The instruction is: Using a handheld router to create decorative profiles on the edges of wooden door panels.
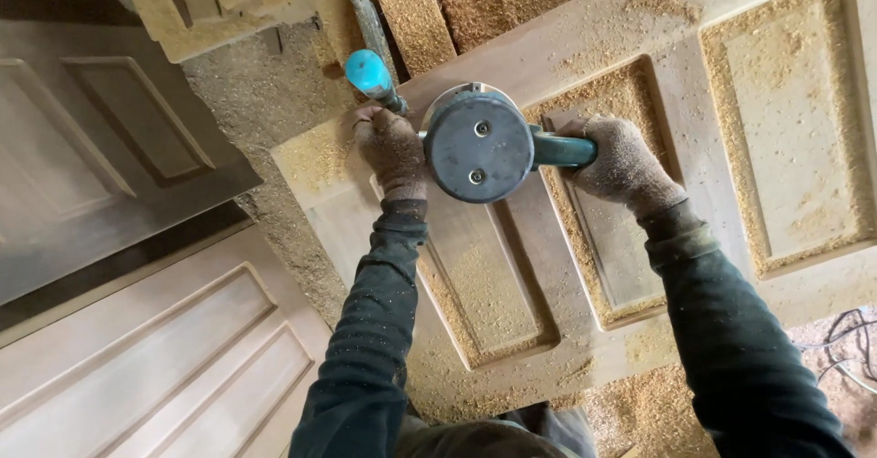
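A round grey-and-teal power tool [477, 144] rests on a pale wooden panelled door [694, 138] lying flat and strewn with sawdust. My left hand [393, 147], in a dusty knit glove, grips the tool's left side handle. My right hand [621, 161], also gloved, is closed around the teal handle on the right. A teal-capped cord or hose end [369, 73] sticks up just behind my left hand. The part of the tool touching the wood is hidden under its body.
A dark brown panelled door [100, 138] leans at the left, and a pale unfinished door [155, 367] lies below it. Thick sawdust [265, 93] covers the floor and a block at the top. Cables [850, 348] lie at the lower right.
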